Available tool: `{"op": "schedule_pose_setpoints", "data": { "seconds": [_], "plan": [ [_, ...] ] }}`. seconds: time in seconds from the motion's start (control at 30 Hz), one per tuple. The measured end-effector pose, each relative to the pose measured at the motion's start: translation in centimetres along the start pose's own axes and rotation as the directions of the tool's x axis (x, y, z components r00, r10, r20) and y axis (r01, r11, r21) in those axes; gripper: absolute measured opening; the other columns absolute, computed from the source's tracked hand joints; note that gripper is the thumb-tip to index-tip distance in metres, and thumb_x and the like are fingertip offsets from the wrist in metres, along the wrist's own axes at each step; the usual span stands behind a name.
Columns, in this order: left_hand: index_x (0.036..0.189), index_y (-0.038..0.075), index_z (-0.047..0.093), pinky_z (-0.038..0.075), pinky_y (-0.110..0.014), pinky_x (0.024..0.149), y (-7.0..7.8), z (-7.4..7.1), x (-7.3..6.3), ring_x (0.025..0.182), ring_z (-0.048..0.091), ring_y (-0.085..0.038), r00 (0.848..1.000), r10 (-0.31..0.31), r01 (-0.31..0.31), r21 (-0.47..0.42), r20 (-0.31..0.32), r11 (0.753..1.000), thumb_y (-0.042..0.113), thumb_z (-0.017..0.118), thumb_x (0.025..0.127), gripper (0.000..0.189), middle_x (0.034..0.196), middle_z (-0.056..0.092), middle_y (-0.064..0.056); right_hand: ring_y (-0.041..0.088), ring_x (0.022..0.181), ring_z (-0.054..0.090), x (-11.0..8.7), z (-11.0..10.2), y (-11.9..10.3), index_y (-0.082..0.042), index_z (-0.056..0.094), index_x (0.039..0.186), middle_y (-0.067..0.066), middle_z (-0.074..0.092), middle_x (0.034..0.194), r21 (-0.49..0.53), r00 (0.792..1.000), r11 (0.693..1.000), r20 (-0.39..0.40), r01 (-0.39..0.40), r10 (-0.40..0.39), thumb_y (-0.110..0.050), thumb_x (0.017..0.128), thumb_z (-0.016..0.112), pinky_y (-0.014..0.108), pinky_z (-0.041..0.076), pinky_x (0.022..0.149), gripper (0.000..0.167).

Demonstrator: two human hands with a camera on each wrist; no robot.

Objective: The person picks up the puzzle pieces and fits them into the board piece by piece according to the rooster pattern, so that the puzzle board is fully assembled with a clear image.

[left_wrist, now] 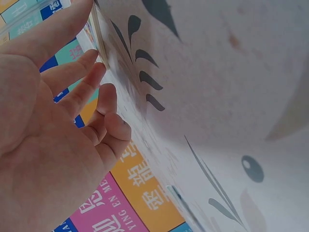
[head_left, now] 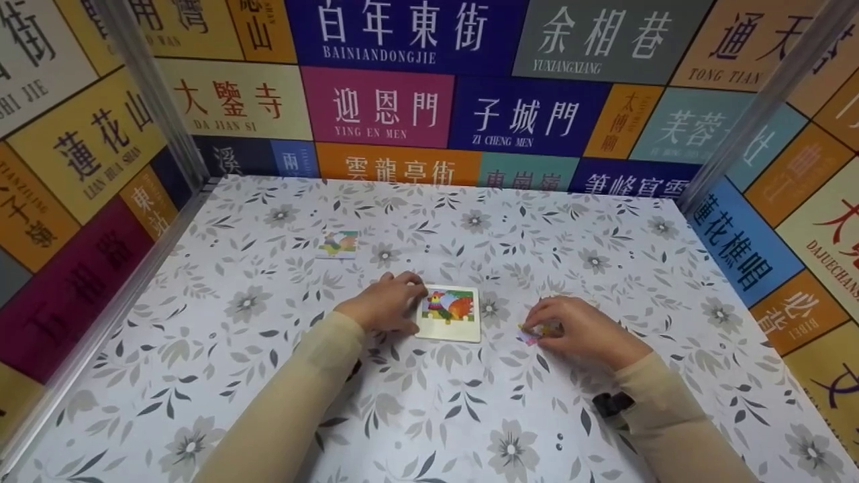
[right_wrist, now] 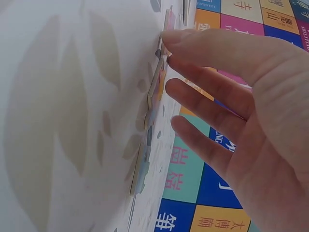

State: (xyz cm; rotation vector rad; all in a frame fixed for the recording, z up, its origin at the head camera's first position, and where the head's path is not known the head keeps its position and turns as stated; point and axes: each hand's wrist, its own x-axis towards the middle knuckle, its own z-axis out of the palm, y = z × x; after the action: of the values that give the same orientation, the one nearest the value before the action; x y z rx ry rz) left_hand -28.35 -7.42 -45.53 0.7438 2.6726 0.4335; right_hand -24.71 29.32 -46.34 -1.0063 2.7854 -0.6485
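Observation:
A puzzle board (head_left: 448,331) with a pale frame lies in the middle of the table. Its upper part shows a colourful bird picture, and the lower strip is bare. My left hand (head_left: 386,303) is at the board's left edge, thumb and fingertips touching it; in the left wrist view the other fingers (left_wrist: 116,128) hang loosely bent. To the right, my right hand (head_left: 580,332) reaches down to several small jigsaw pieces (head_left: 528,335). Its thumb and forefinger pinch one jigsaw piece (right_wrist: 169,21), while other pieces (right_wrist: 140,169) lie close by on the cloth.
A square picture card (head_left: 337,245) with a similar coloured image lies farther back on the left. Floral cloth (head_left: 268,376) covers the table. Panels with large printed characters (head_left: 382,107) stand behind it and along both sides.

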Motion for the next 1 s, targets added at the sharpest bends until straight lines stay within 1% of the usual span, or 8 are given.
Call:
{"op": "schedule_pose_setpoints", "data": {
  "seconds": [0.13,0.27,0.47,0.63,0.73,0.87,0.93,1.0],
  "plan": [
    [0.145,0.016,0.059,0.042,-0.049,0.112,-0.03,-0.06,-0.15,0.135,0.044,-0.033,1.000,0.022,-0.022,-0.002,-0.013,1.000,0.030,0.084,0.088,0.064,0.156,0.045,-0.005,0.021,0.098,0.067,0.03,-0.07,0.11,-0.014,0.081,0.107,-0.001,0.075,0.110,0.022,1.000,1.000,0.005,0.018,-0.018,-0.006,0.085,0.082,0.040,0.056,0.086,0.023],
    [0.146,0.013,0.058,0.043,-0.050,0.111,-0.03,-0.06,-0.20,0.134,0.044,-0.034,0.999,0.039,-0.039,0.004,-0.012,0.999,0.030,0.083,0.088,0.065,0.157,0.044,-0.006,0.022,0.093,0.067,0.04,-0.04,0.28,-0.013,0.081,0.107,0.000,0.075,0.109,0.055,1.000,0.998,0.010,0.017,-0.018,-0.006,0.087,0.080,0.039,0.056,0.081,0.021],
    [0.146,0.014,0.058,0.042,-0.049,0.112,0.04,-0.13,-0.15,0.135,0.044,-0.033,1.000,0.025,-0.025,0.002,-0.006,1.000,0.030,0.083,0.088,0.065,0.157,0.044,-0.005,0.019,0.093,0.067,-0.07,0.05,0.26,-0.017,0.083,0.103,-0.003,0.074,0.105,0.068,1.000,0.998,-0.002,-0.003,0.003,-0.008,0.087,0.082,0.040,0.057,0.084,0.018],
    [0.146,0.015,0.058,0.042,-0.049,0.112,0.09,-0.28,-0.07,0.135,0.044,-0.033,1.000,0.020,-0.020,0.003,0.000,1.000,0.031,0.083,0.089,0.065,0.158,0.043,-0.004,0.015,0.093,0.067,-0.12,0.10,0.18,-0.021,0.083,0.098,-0.008,0.073,0.100,0.032,1.000,0.999,-0.022,-0.011,0.012,-0.013,0.087,0.083,0.038,0.055,0.086,0.014],
    [0.146,0.015,0.058,0.041,-0.049,0.113,0.14,-0.37,-0.05,0.136,0.044,-0.033,1.000,0.023,-0.023,0.006,0.001,1.000,0.031,0.083,0.089,0.065,0.158,0.043,-0.004,0.015,0.091,0.066,-0.04,0.16,0.11,-0.022,0.084,0.097,-0.009,0.072,0.098,0.009,0.999,1.000,-0.033,-0.005,0.006,-0.014,0.088,0.083,0.035,0.054,0.083,0.013],
    [0.145,0.015,0.059,0.040,-0.050,0.114,0.11,-0.37,-0.03,0.135,0.044,-0.033,1.000,0.027,-0.027,0.006,-0.007,1.000,0.031,0.083,0.089,0.064,0.157,0.044,-0.003,0.017,0.083,0.065,0.10,0.34,-0.01,-0.023,0.084,0.096,-0.008,0.072,0.093,-0.007,0.998,1.000,-0.062,0.003,-0.004,-0.016,0.088,0.083,0.033,0.054,0.076,0.011],
    [0.146,0.016,0.059,0.041,-0.049,0.113,0.07,-0.31,-0.07,0.135,0.044,-0.032,1.000,0.019,-0.019,0.004,-0.006,1.000,0.032,0.083,0.089,0.064,0.157,0.044,-0.002,0.017,0.082,0.065,0.15,0.44,-0.05,-0.022,0.084,0.096,-0.008,0.072,0.091,-0.019,0.997,1.000,-0.077,0.003,-0.004,-0.017,0.087,0.084,0.034,0.054,0.075,0.010],
    [0.146,0.017,0.058,0.041,-0.049,0.113,0.04,-0.25,-0.08,0.135,0.044,-0.031,1.000,0.010,-0.010,0.004,-0.001,1.000,0.032,0.083,0.088,0.065,0.158,0.044,-0.002,0.016,0.082,0.065,0.17,0.50,-0.07,-0.023,0.084,0.095,-0.008,0.072,0.090,-0.029,0.996,0.999,-0.087,-0.015,0.013,-0.019,0.087,0.084,0.034,0.055,0.076,0.009]
  ]
}}
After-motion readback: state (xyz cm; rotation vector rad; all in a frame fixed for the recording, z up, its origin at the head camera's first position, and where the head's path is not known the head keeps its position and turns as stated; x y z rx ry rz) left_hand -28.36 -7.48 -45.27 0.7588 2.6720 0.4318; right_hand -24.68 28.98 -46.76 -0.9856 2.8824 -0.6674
